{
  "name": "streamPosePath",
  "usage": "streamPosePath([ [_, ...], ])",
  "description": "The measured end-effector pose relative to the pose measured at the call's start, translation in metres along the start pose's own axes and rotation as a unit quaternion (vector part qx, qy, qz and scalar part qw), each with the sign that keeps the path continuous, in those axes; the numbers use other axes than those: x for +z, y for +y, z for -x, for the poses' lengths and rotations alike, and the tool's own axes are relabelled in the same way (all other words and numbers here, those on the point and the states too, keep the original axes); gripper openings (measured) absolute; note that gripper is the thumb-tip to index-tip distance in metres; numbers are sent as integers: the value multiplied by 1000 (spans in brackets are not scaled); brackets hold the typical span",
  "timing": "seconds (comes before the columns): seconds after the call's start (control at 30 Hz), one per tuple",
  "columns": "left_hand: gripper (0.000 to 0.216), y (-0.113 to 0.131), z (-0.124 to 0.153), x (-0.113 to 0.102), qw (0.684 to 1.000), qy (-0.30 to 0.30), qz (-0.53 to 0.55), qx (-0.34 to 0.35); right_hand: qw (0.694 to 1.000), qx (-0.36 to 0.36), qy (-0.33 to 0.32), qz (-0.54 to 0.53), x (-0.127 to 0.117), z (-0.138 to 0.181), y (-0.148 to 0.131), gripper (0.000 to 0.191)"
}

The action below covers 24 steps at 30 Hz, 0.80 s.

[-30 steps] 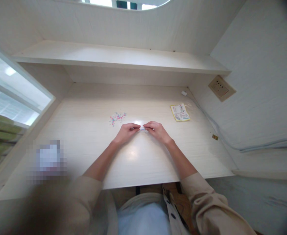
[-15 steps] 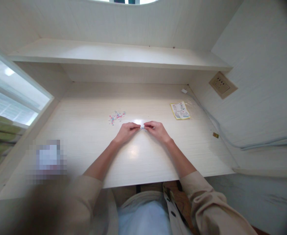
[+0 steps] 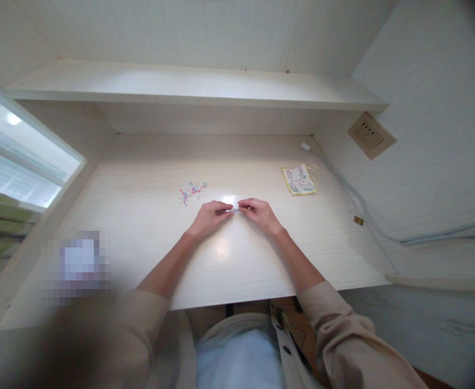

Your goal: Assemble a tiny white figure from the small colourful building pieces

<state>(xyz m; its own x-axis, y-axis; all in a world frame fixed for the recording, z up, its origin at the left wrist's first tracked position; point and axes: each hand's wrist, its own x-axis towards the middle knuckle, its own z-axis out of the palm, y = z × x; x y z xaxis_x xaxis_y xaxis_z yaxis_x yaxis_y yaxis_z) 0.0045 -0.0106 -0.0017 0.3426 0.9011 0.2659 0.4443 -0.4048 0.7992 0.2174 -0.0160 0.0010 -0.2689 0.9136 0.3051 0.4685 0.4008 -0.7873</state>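
Note:
My left hand point(image 3: 212, 216) and my right hand point(image 3: 259, 215) meet over the middle of the desk, fingertips pinched close together. Between them is a tiny pale bluish-white piece point(image 3: 235, 209), with both hands closed on it. Its exact kind is too small to tell, and the fingers cover most of it. To the left of my left hand lies a loose scatter of small pink, blue and white pieces point(image 3: 192, 191) on the desk top.
A printed sheet with a yellow border point(image 3: 299, 180) lies right of the hands beside clear plastic. A grey cable point(image 3: 361, 200) runs along the right wall below a socket point(image 3: 371, 135). A small brownish-gold item point(image 3: 358, 221) and a blurred-out object point(image 3: 79, 262) also lie on the desk point(image 3: 148, 162).
The camera view has tilted slightly downward. My hands stay in the same place, and slightly more of the small pale piece shows between the fingertips.

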Motion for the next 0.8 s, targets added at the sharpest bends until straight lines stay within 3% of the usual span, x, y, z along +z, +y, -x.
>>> streamPosePath([
  [0.5,21,-6,-2,2,1000,-5,-8,-6,1000,-9,6,-5,1,2,-1,20],
  [0.8,21,-8,-1,4,996,1,-69,60,1000,-19,12,-13,3,3,1,19],
])
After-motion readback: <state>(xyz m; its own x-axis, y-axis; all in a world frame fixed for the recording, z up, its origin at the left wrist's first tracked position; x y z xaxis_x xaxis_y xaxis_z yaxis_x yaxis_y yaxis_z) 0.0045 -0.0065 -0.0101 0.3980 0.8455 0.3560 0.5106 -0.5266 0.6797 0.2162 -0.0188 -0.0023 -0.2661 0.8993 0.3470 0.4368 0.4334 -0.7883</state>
